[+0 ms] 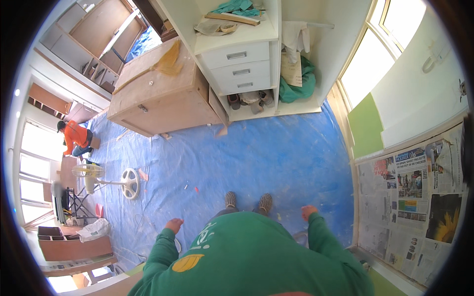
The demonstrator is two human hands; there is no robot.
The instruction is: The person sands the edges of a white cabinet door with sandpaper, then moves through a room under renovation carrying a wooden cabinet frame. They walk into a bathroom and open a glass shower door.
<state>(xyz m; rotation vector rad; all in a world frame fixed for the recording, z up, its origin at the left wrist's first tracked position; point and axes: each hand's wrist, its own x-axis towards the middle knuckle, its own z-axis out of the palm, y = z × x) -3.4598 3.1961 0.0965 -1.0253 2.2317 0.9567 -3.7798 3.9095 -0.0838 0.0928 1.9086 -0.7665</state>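
My left hand (pixel 175 225) hangs beside my body at the lower left, with its fingers loosely curled and nothing visible in them. On the other side, my right hand (pixel 309 212) is held out from the body, fingers curled in, and no object shows in it either. Both arms are in green sleeves (pixel 323 234). Below the hands, a blue plastic sheet (pixel 276 158) covers the floor, creased and dusty. My two shoes (pixel 248 201) stand on it, and neither hand touches anything around me.
Ahead stand a wooden cabinet (pixel 163 101) with a soft broom (pixel 169 60) on top and a white wardrobe with drawers (pixel 239 72). A fan with a round base (pixel 130 183) lies at left. Beyond, a person in orange (pixel 75 135) crouches. Newspaper (pixel 410 197) covers the right wall.
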